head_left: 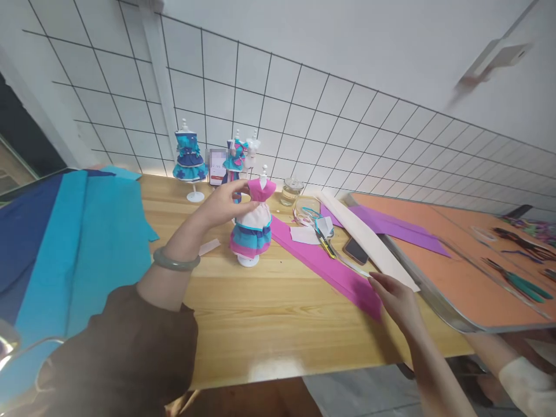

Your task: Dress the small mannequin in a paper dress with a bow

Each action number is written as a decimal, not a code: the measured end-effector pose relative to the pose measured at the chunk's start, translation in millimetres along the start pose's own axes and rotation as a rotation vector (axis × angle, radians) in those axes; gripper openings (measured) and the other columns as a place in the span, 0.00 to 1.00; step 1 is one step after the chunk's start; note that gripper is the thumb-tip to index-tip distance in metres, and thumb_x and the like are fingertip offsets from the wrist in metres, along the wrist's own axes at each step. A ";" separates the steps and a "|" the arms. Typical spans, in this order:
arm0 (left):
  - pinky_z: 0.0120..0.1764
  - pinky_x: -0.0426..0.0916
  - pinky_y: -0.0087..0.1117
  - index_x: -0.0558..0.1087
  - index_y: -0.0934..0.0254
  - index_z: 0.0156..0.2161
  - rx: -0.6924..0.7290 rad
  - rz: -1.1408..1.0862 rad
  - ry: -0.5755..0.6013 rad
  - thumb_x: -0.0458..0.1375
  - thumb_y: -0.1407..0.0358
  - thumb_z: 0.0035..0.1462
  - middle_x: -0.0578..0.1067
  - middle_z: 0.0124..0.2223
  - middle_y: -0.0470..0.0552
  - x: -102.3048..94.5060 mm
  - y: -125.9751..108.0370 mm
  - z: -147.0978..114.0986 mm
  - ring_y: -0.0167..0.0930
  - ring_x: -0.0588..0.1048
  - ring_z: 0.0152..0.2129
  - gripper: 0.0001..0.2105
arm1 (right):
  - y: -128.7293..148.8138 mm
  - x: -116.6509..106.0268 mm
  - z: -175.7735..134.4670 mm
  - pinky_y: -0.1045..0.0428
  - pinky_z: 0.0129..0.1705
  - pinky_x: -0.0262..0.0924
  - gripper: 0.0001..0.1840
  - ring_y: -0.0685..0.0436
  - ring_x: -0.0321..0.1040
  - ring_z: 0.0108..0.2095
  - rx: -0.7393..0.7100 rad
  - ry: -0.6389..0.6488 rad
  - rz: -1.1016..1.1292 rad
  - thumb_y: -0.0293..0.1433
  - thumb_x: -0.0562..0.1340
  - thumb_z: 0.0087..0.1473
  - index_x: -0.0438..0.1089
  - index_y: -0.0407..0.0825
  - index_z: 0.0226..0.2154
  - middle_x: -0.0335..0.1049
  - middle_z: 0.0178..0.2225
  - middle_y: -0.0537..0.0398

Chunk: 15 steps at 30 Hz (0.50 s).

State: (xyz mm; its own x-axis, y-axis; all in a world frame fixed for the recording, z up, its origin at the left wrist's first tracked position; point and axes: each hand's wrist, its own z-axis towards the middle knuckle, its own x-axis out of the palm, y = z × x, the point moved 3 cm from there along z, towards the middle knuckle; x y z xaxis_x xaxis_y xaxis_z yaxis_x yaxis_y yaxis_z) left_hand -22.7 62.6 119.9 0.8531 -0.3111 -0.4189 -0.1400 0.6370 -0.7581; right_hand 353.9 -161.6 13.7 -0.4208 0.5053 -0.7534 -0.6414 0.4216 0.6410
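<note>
My left hand (228, 202), with a bracelet on the wrist, is closed around the upper back of a small dress form (252, 226). The form stands upright on the table in a pink, white and blue layered dress. To the right, my right hand (395, 295) pinches the near end of a thin white strip (354, 266). That strip runs back toward a yellow craft knife (326, 246). Beneath it lies a long magenta strip of sheet material (321, 269), and a dark phone (356, 251) is just beyond.
More dressed forms (189, 159) stand by the tiled wall, near a lit phone (217, 168) and a glass jar (291, 191). Blue sheets (104, 243) cover the left side. A pale strip (369, 246) borders an orange-topped table (434, 278) with green-handled pliers (523, 284). Another person's sleeve (527, 379) shows lower right.
</note>
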 end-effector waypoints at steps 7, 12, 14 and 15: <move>0.47 0.66 0.36 0.71 0.62 0.47 0.001 -0.034 0.008 0.59 0.63 0.49 0.74 0.46 0.52 1.0 -5.9 -2.1 0.34 0.72 0.43 0.18 | -25.8 -7.9 -19.0 0.46 0.34 0.65 0.22 0.32 0.73 0.37 0.030 -0.035 -0.033 0.43 0.59 0.42 0.76 0.45 0.34 0.77 0.34 0.46; 0.45 0.67 0.36 0.69 0.62 0.50 -0.015 -0.072 0.036 0.59 0.64 0.49 0.73 0.48 0.53 3.4 -9.9 -3.3 0.34 0.72 0.43 0.21 | -28.6 -10.8 -22.4 0.46 0.29 0.63 0.24 0.33 0.72 0.33 -0.013 -0.056 -0.138 0.47 0.57 0.44 0.76 0.46 0.34 0.76 0.31 0.46; 0.46 0.68 0.37 0.66 0.62 0.53 -0.026 -0.096 0.059 0.59 0.64 0.48 0.72 0.49 0.54 4.2 -9.7 -3.7 0.35 0.71 0.45 0.24 | -33.3 -11.8 -21.0 0.46 0.28 0.62 0.26 0.33 0.72 0.32 -0.006 -0.056 -0.207 0.48 0.55 0.46 0.75 0.46 0.36 0.76 0.29 0.45; 0.46 0.67 0.38 0.65 0.62 0.54 -0.027 -0.101 0.064 0.59 0.64 0.48 0.72 0.50 0.55 4.4 -9.5 -3.9 0.35 0.70 0.46 0.26 | -36.2 -12.1 -19.9 0.46 0.28 0.61 0.27 0.33 0.72 0.31 0.001 -0.056 -0.239 0.48 0.55 0.47 0.75 0.45 0.37 0.75 0.28 0.44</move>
State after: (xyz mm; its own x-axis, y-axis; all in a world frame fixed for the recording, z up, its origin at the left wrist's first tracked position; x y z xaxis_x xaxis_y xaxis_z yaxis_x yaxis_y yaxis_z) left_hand -19.6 52.5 123.3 0.8297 -0.4180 -0.3700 -0.0691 0.5807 -0.8112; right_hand 369.4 -198.0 -3.3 -0.2208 0.4316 -0.8746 -0.7182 0.5348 0.4452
